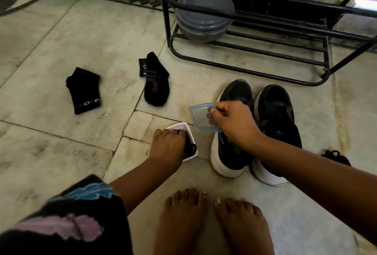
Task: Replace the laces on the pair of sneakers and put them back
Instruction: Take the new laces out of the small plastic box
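Bare feet point(214, 220) stand on the stone floor point(61, 40). Left hand point(168, 144) curls into a square white tub point(188, 132), fingers gripping dark laces point(190, 148). Right hand point(230, 121) pinches a clear bluish lid point(199, 116) over black, white-soled sneakers point(271, 124), side by side. Two socks point(157, 81) lie beyond.

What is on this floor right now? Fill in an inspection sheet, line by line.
Surface: pale stone tile floor, scuffed.
Job's things: pair of black sneakers with white soles, side by side on the floor; small white box with dark lace-like material inside; clear blue lid, off the box.
Clutter: two black socks; a dark bundle right of the sneakers.
Hands: left hand reaches into the white box; right hand pinches the lid over the sneakers.
Cables: nothing seen.
Surroundings: black metal shoe rack holding a grey lidded container; bare feet at the bottom.
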{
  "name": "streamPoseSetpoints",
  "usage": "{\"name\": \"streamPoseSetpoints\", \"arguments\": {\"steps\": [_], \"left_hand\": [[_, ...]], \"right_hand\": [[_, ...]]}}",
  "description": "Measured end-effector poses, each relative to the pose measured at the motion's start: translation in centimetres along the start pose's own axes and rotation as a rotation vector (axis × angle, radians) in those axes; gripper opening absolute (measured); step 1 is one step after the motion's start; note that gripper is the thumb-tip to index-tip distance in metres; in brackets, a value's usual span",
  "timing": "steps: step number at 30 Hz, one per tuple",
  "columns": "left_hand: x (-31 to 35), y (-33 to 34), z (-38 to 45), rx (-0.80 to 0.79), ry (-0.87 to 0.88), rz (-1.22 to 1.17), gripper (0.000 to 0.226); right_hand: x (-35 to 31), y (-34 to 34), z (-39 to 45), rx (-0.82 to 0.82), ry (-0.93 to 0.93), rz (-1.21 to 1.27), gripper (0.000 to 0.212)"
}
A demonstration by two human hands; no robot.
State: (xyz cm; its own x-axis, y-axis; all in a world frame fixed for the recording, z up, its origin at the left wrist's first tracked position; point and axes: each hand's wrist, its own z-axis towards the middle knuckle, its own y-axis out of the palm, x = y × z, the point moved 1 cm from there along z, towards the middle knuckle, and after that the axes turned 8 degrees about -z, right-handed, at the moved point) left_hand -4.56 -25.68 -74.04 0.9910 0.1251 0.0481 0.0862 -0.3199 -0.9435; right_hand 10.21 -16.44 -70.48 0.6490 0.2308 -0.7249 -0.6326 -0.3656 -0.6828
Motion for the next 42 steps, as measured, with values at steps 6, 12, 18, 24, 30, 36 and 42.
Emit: {"name": "streamPoseSetpoints", "arguments": {"steps": [6,12,18,24,30,36,42], "left_hand": [[0.5,-0.5,1.3,-0.045,0.093,0.114,0.042],[0.4,-0.3,1.5,-0.097,0.121,0.051,0.037],[-0.7,-1.5,1.3,-0.102,0.094,-0.307,0.028],[-4.7,-5.4,-0.2,0.028,-0.012,-0.535,0.022],[-10.7,-4.2,-1.2,-0.225,-0.244,-0.274,0.031],[-9.8,-0.6,-1.9,-0.171,-0.248,-0.355,0.032],[-8.8,-1.0,-3.6,0.045,-0.247,-0.460,0.042]], "right_hand": [[-0.1,0.2,0.0,-0.019,-0.004,-0.033,0.032],[-0.3,0.2,-0.4,-0.026,-0.011,-0.056,0.030],[-0.4,0.2,-0.3,-0.014,-0.032,-0.078,0.031],[-0.4,0.1,-0.4,-0.008,-0.027,-0.089,0.030],[-1.3,0.3,-0.6,-0.014,-0.040,-0.133,0.029],[-2.6,1.0,-1.7,0.003,-0.231,-0.279,0.025],[-3.0,1.8,-2.9,-0.199,-0.556,-0.637,0.051]]}}
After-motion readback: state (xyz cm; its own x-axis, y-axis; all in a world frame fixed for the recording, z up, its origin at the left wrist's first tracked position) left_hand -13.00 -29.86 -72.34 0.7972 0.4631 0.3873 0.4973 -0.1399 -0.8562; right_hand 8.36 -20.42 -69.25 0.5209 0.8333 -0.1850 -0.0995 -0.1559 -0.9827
